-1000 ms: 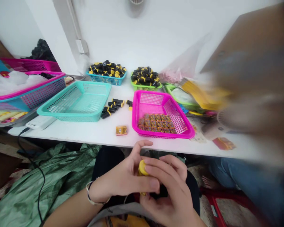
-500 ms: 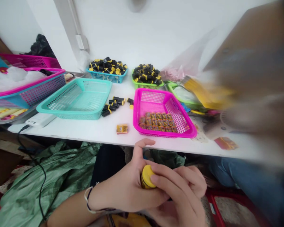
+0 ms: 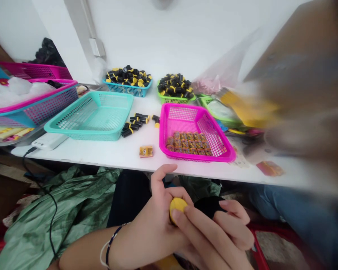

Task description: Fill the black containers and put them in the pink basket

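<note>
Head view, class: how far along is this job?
Done: neat rows of labelled pieces fill part of the pink basket. In hand: a yellow-capped piece between the left hand and right hand. Left: heaped black-and-yellow pieces in the blue basket and green basket.

From the left hand [image 3: 149,228] and right hand [image 3: 211,236], the white table edge [image 3: 101,159] runs across 12 o'clock. The pink mesh basket [image 3: 193,159] blocks 1 o'clock, the teal mesh basket [image 3: 87,137] 11 o'clock; the lane of white tabletop between them holds loose black-and-yellow cylinders [image 3: 136,123] and a small printed box [image 3: 145,151]. A blurred shape [image 3: 301,108] crowds 2 o'clock.
</note>
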The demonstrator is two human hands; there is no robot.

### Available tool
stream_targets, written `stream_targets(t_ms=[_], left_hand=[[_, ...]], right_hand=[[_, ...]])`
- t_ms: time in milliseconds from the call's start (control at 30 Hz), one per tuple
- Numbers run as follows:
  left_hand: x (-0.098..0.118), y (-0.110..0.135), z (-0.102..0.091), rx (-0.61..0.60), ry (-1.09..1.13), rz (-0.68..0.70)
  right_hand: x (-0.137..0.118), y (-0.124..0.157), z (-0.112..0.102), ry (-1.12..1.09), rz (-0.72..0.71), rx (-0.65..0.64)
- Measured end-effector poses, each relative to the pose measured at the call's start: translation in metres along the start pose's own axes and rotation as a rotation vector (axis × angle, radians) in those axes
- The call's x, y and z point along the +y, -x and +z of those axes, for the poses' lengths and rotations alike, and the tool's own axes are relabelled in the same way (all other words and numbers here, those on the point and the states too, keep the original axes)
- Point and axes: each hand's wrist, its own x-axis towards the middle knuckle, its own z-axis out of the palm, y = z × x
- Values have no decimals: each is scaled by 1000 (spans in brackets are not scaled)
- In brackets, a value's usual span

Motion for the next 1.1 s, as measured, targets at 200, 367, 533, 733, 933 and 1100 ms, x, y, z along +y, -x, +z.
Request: stream_targets(t_ms=[200, 367, 533, 733, 933, 1100], left_hand=[[5, -3, -6, -148, 52, -57], [4, -4, -15, -216, 98, -100], [4, -10, -48, 38, -347, 138], [-16, -31, -115, 262, -1212, 138], [-30, -43, -137, 265, -1346, 166], [-11, -66, -154, 314, -1413, 138]], right_hand=[[-1, -18, -2, 219, -213, 31], [-4, -27, -3, 169, -227, -19], [43, -78, 4, 60, 2, 94], [152, -183, 24, -137, 253, -343], [201, -225, 77, -126, 272, -728], [215, -221, 99, -120, 272, -830]])
